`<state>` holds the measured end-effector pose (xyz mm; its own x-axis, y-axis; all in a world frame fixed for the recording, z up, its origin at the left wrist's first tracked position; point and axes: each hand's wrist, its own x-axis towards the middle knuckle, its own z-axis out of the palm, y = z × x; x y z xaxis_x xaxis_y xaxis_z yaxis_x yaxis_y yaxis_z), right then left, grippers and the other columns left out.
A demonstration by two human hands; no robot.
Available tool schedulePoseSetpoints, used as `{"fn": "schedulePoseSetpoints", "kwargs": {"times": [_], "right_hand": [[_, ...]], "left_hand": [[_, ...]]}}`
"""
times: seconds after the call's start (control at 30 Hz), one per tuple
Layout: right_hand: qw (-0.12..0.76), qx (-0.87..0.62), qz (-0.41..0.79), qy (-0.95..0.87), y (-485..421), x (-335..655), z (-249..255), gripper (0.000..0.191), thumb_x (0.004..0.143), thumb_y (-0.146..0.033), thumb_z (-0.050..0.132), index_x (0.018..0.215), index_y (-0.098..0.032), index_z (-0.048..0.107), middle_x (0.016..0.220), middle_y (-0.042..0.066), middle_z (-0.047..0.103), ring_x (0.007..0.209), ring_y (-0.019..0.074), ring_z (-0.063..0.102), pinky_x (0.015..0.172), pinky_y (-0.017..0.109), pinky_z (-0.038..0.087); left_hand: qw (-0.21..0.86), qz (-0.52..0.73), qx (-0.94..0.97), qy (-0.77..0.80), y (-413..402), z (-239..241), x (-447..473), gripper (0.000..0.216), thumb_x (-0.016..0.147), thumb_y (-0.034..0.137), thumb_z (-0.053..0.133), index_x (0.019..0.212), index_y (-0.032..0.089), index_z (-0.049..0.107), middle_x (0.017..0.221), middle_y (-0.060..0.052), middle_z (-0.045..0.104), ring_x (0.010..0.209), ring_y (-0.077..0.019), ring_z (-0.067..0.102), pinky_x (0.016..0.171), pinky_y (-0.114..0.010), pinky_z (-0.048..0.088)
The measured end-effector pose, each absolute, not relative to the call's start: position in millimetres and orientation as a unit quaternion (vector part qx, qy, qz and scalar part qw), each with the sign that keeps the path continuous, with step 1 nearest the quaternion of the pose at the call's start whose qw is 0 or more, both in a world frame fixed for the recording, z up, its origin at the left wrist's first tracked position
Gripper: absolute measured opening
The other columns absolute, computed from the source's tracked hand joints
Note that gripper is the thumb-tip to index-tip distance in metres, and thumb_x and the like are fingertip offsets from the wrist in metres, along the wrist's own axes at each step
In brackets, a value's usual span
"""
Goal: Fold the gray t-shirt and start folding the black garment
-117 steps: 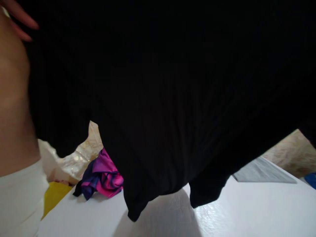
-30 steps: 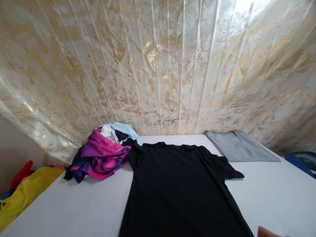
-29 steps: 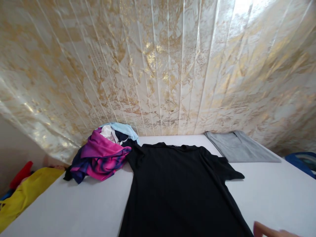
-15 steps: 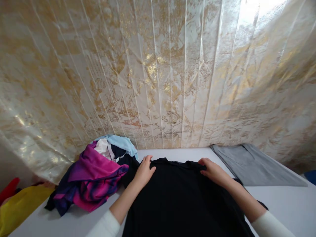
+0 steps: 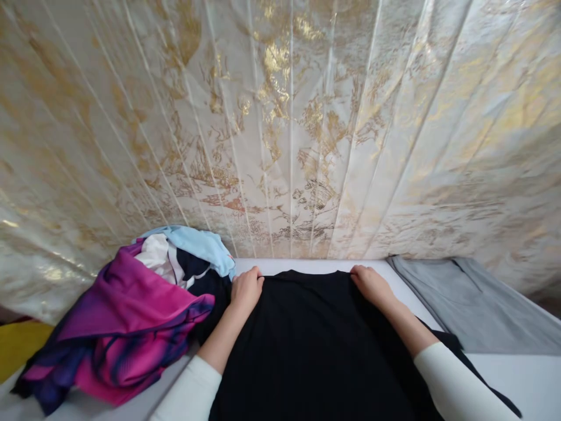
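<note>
A black shirt [image 5: 307, 345] lies spread before me on the white table, its far edge stretched nearly straight between my hands. My left hand [image 5: 246, 290] is closed on the left end of that edge, close to the clothes pile. The right end is pinched in my right hand [image 5: 369, 285], fingers curled over the cloth. The shirt's lower part runs out of view at the bottom, and a black sleeve spreads beneath my right forearm.
To the left is a heap of clothes [image 5: 144, 310] in pink, purple, light blue, white and dark cloth. A grey garment [image 5: 486, 310] lies flat on the white table [image 5: 504, 374] at right. Yellow cloth [image 5: 21, 345] shows at far left. A gold-patterned curtain [image 5: 280, 146] hangs behind.
Both hands have closed on the shirt's far edge, which is now pulled straighter and smoother. The view has moved closer to the table and curtain.
</note>
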<state>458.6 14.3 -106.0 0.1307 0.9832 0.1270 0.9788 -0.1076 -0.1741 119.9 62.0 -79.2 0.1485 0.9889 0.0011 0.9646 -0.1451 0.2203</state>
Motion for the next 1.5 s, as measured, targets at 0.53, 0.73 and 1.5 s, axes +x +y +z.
{"fn": "schedulePoseSetpoints", "kwargs": {"times": [0.53,0.73,1.5], "right_hand": [[0.202,-0.700,0.033,-0.684,40.2,426.2,-114.5,0.010,0.085,-0.021,0.052,0.082,-0.018,0.062,0.087,0.007,0.062,0.084,0.0196,0.056,0.076,0.030,0.042],[0.260,-0.639,0.053,-0.722,44.5,383.7,-95.8,0.016,0.085,-0.013,0.049,0.090,-0.021,0.062,0.093,0.005,0.065,0.090,0.0201,0.052,0.084,0.031,0.039],[0.367,-0.625,0.300,-0.620,90.4,319.8,-96.0,0.016,0.079,-0.029,0.060,0.086,-0.019,0.070,0.076,0.002,0.071,0.071,0.0157,0.063,0.067,0.026,0.044]], "left_hand": [[0.200,-0.079,0.784,0.583,92.4,-46.8,151.9,0.031,0.092,0.036,0.058,0.115,0.016,0.058,0.117,-0.008,0.059,0.102,-0.0218,0.059,0.088,-0.044,0.050],[0.250,-0.042,0.780,0.573,103.7,-69.9,140.1,0.031,0.093,0.033,0.057,0.118,0.016,0.056,0.118,-0.009,0.058,0.100,-0.0210,0.060,0.084,-0.041,0.052],[0.200,0.025,0.736,0.646,109.6,-74.6,91.4,0.009,0.086,0.024,0.064,0.090,0.016,0.065,0.088,-0.002,0.068,0.084,-0.0165,0.064,0.078,-0.029,0.049]]}}
